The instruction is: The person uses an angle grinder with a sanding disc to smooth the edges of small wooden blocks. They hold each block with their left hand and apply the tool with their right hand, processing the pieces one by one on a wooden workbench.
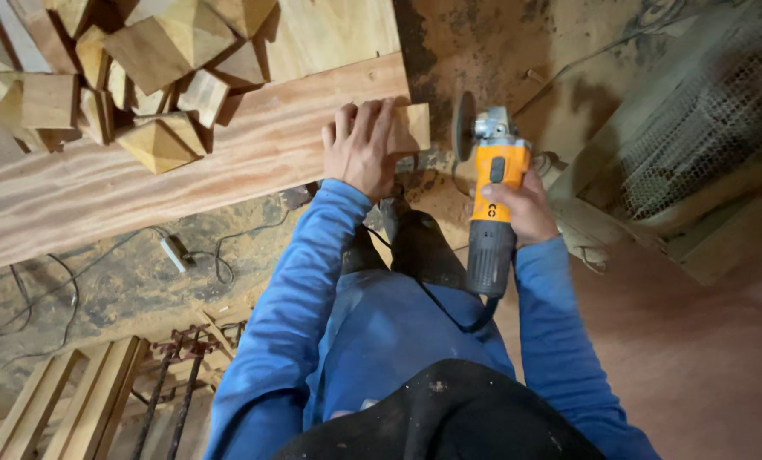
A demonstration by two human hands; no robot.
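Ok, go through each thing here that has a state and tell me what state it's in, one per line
Left hand: pressed flat on the small wooden block.
Small wooden block: held at the plank's end.
Right hand: gripping the angle grinder.
Angle grinder: disc beside the block; spinning or not, cannot tell.
Pyramid-topped wooden blocks: piled loosely on the plank.

left hand on wood block | right hand grips angle grinder
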